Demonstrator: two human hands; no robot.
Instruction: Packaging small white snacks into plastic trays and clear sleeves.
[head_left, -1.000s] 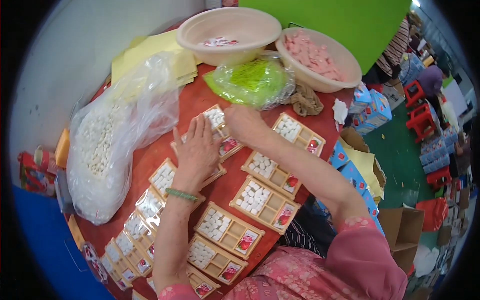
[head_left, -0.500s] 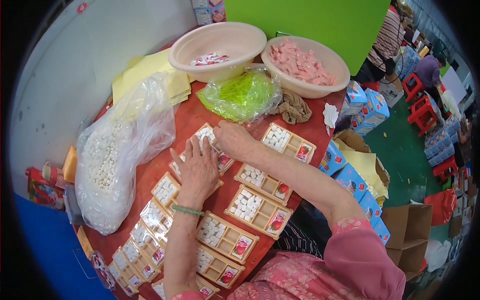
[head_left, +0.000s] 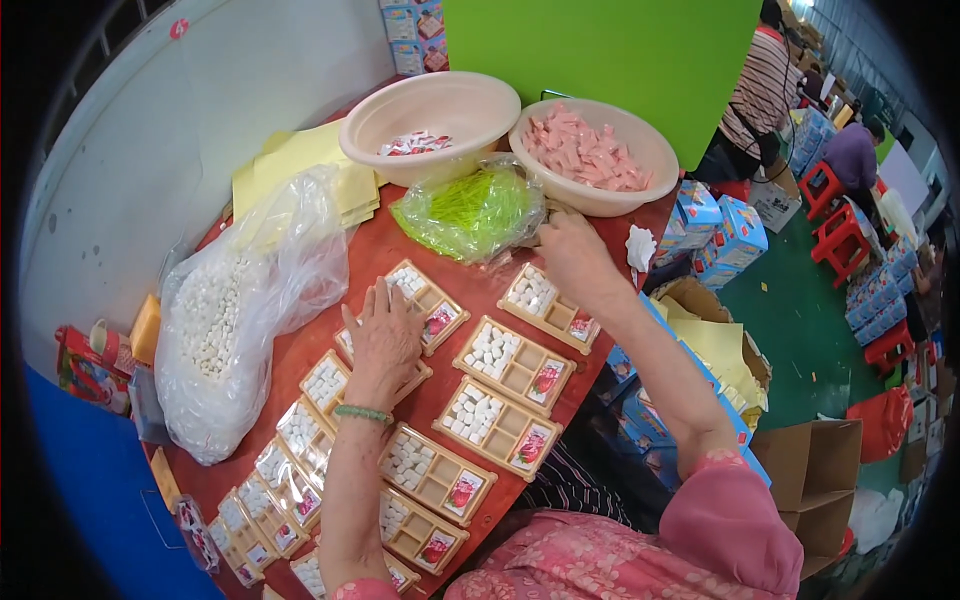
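My left hand [head_left: 385,335] lies with its fingers spread over beige compartment trays [head_left: 425,292] in the middle of the red table. Small white pieces [head_left: 535,290] fill the large compartment of the trays, and a packet with a red picture [head_left: 545,380] sits in a smaller one. My right hand [head_left: 575,255] is farther back, beside the clear bag of bright green strips [head_left: 465,210]. Its bent fingers close on a crumpled brown cloth [head_left: 555,208], mostly hidden under the hand.
A big clear bag of white pieces [head_left: 215,310] slumps at the left, with yellow sheets [head_left: 300,165] behind it. Two pale basins stand at the back, one with small packets [head_left: 415,143], one with pink packets [head_left: 585,150]. Blue boxes [head_left: 735,235] and an open carton [head_left: 805,470] flank the right.
My right hand has left the tray beside my left hand and moved right to the brown cloth, now largely covering it. My left hand stays on the trays; the view has shifted slightly.
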